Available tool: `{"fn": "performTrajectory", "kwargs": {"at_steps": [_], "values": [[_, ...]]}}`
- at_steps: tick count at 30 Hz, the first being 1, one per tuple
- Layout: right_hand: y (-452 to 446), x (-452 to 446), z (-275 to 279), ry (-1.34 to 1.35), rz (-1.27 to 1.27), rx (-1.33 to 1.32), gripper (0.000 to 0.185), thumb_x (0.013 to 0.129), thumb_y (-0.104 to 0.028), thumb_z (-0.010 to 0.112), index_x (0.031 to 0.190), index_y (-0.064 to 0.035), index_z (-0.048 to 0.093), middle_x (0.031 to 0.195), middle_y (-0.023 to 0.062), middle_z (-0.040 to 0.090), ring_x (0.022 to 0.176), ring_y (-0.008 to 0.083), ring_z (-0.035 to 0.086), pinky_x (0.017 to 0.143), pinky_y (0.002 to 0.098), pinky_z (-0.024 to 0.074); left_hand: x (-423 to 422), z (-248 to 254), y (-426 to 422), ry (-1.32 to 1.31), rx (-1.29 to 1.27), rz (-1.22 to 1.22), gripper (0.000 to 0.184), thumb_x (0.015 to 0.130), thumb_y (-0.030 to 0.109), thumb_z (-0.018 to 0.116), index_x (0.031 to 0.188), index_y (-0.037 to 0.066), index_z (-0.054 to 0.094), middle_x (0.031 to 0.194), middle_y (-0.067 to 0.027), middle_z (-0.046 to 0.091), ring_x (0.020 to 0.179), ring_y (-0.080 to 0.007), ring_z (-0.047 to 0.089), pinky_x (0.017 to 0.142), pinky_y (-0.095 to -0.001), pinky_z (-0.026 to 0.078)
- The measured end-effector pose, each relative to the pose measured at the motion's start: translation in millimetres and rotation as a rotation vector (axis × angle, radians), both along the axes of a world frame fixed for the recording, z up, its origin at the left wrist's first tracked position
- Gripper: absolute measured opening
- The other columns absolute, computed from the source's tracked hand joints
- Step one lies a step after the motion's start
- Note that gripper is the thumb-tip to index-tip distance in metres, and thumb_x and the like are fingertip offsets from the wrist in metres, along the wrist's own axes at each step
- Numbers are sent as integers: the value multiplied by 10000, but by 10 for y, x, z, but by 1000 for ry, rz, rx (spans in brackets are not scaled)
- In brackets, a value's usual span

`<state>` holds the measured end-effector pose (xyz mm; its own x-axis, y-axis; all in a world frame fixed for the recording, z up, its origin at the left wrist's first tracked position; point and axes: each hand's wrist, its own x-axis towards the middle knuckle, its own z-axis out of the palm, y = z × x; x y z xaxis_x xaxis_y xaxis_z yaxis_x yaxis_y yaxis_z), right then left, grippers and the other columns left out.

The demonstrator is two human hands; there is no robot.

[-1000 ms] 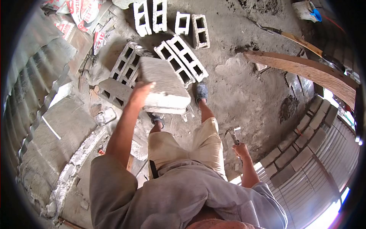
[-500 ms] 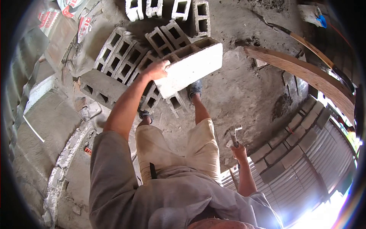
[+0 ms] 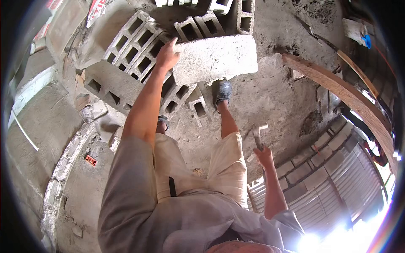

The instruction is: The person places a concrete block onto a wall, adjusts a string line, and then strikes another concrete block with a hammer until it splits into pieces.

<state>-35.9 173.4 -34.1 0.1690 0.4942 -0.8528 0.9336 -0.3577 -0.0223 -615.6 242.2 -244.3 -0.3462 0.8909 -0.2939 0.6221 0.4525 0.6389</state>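
Note:
My left hand (image 3: 168,55) grips the left end of a concrete hollow block (image 3: 217,59), fingers over its top edge. The block's broad, pale face is turned up toward me, and its hollow cells are hidden. It is in front of my feet, over other blocks; whether it touches them I cannot tell. Lower right, my right hand (image 3: 265,157) is closed around the handle of a hammer (image 3: 257,135), head upward, apart from the block. Beneath and left of the held block, several more hollow blocks (image 3: 141,44) lie close together, their cells showing.
A long block (image 3: 114,86) lies at the left. On the right are a curved-looking wooden plank (image 3: 337,84), a long-handled tool (image 3: 354,63) and a low block wall (image 3: 312,168). My shod foot (image 3: 224,93) stands just below the held block.
The held block has tipped so that its broad face shows and its cells no longer do. My left hand has moved up with it. The hammer has shifted slightly upward.

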Motion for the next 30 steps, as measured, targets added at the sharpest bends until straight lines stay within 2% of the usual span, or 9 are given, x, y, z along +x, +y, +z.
{"fn": "performTrajectory", "kwargs": {"at_steps": [1, 3, 5, 7, 9, 11, 15, 18, 30], "values": [[122, -243, -46, 34, 37, 34, 406, 735, -357, 717, 856, 20, 626, 726, 215, 637, 692, 346, 658, 642, 424, 497, 28, 157, -137, -19, -34, 53, 691, 784, 163, 635, 1399, -4, 369, 1355, -253, 476, 1266, -374, 454, 1076, -409, 373], [333, -709, -122, 176, 263, 273, 314, 770, -266, 707, 871, 14, 608, 654, 71, 574, 561, 137, 537, 515, 340, 454, 77, 253, -381, -36, -171, 159, 771, 775, 205, 667, 1423, -21, 316, 1385, -278, 426, 1277, -396, 438, 1084, -410, 366], [522, -1105, -256, 253, 178, 239, 398, 748, -316, 722, 934, 17, 608, 765, 213, 629, 668, 339, 629, 637, 415, 495, 99, 135, -549, -6, -293, 108, 941, 798, 263, 688, 1478, -33, 109, 1467, -302, 286, 1298, -404, 418, 1087, -407, 368], [721, -1716, -201, 418, 72, 209, 251, 801, -245, 692, 878, -30, 588, 635, 24, 545, 539, 113, 533, 471, 298, 435, 118, 209, -467, -29, -374, 125, 977, 801, 300, 694, 1462, -79, 83, 1412, -339, 351, 1269, -413, 453, 1054, -414, 406], [887, -2252, -247, 382, -30, 120, 257, 826, -270, 672, 883, -40, 572, 641, 10, 537, 542, 108, 538, 467, 281, 439, 149, 303, -361, -156, -423, 198, 982, 814, 338, 684, 1449, -106, 81, 1369, -353, 395, 1240, -418, 480, 1033, -417, 423], [1107, -2656, -427, 331, 33, 140, 404, 789, -362, 650, 909, 20, 600, 750, 136, 647, 663, 250, 629, 658, 403, 512, 112, 186, -230, -270, -446, 288, 992, 828, 377, 673, 1437, -133, 80, 1326, -366, 439, 1210, -424, 507, 1013, -420, 439], [1356, -3234, -859, 374, 166, 193, 432, 784, -387, 618, 915, 25, 608, 788, 186, 658, 727, 287, 652, 698, 407, 520, 213, -359, -232, -143, -315, 474, 949, 903, 468, 560, 1406, -178, 81, 1252, -384, 491, 1140, -449, 546, 993, -425, 448], [1570, -3561, -1422, 464, 227, 246, 425, 782, -357, 621, 906, 49, 614, 784, 238, 664, 751, 365, 658, 703, 431, 521, 342, -616, -232, -339, -165, 499, 879, 942, 508, 473, 1406, -151, 124, 1406, -381, 302, 1315, -467, 346, 1082, -457, 334], [1039, -3142, -2006, 374, 310, 325, 343, 828, -316, 649, 896, 20, 633, 755, 238, 665, 735, 403, 666, 666, 454, 543, 363, -432, -242, -585, -102, 624, 765, 959, 482, 478, 1455, 23, 121, 1458, -297, 222, 1329, -430, 322, 1090, -445, 316]]}}
